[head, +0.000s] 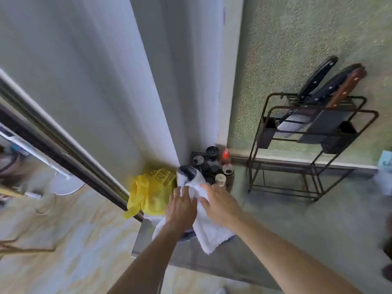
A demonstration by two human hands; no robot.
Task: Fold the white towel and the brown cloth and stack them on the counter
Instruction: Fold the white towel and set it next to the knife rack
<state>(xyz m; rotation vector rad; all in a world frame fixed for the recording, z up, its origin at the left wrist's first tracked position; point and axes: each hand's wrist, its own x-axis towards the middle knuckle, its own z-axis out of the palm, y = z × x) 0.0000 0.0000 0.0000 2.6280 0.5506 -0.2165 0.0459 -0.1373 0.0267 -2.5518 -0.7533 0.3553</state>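
The white towel [210, 232] is pressed onto the desk [222, 264] by the right hand [220, 205], fingers spread flat. The left hand [181, 206] is laid on it; whether it is grasped cannot be told

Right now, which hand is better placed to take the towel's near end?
Probably the right hand: the white towel has its loose near end beside that wrist; the left hand rests by the bunched far end.
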